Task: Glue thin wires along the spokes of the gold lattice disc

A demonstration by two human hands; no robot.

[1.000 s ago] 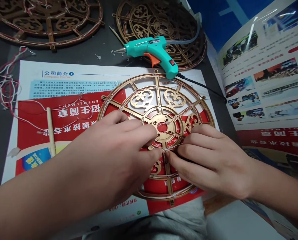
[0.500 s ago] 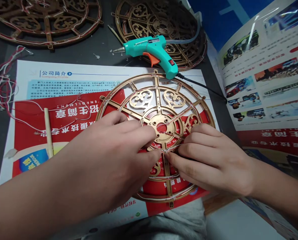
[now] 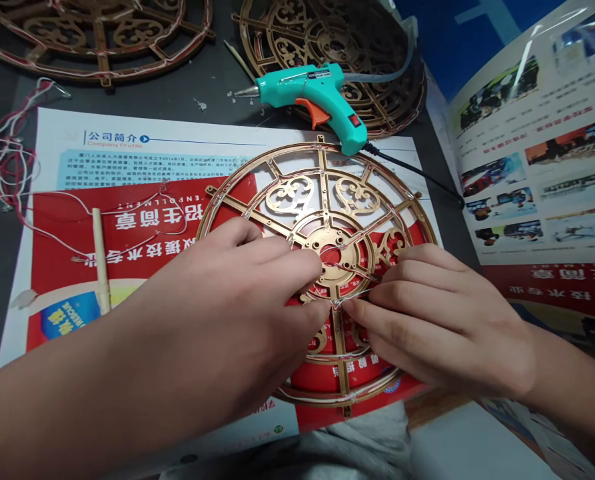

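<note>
The left hand and the right hand are pinching a thin wire with a narrow grip, fingertips almost touching. The round gold frame is lying flat in the lower middle of the picture, on a red and white paper sheet. Small, close pinches are keeping the wire tight against the frame. A teal glue gun is resting just above.

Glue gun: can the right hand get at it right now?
Probably yes. The right hand is pinching a thin wire on the gold wheel frame, and the teal glue gun lies just past the frame's far rim. Only the frame lies between, and the hand could pass over once free.
</note>
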